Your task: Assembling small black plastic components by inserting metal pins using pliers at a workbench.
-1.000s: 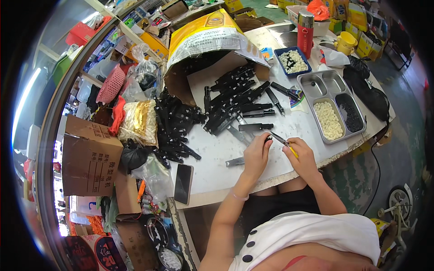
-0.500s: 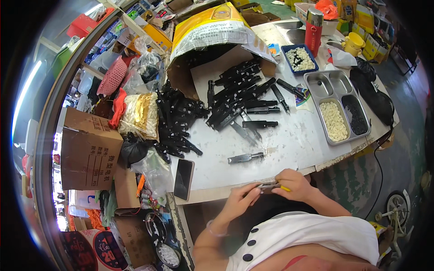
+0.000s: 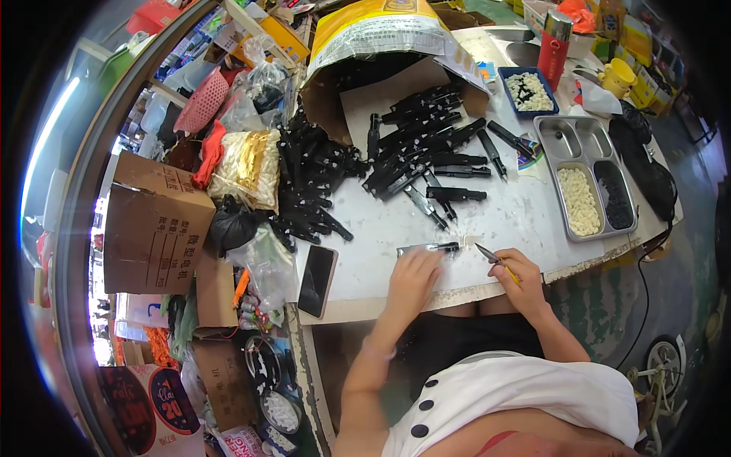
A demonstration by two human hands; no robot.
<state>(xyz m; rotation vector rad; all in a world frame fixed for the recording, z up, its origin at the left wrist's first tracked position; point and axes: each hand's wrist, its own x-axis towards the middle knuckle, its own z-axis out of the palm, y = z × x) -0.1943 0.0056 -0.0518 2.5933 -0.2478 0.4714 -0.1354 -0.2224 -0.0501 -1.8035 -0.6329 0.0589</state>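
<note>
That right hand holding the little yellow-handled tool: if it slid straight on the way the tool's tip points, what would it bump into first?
The right hand aims its yellow-handled tool up-left. Probably first the black-and-metal part under the left hand, though depth is hard to judge.

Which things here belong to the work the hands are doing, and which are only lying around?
In the work:
- left hand on a black and metal part
- right hand holding a yellow-handled tool
- row of black parts
- steel tray of small pieces

Lying about:
- phone
- cardboard box
- red bottle
- yellow cup
</note>
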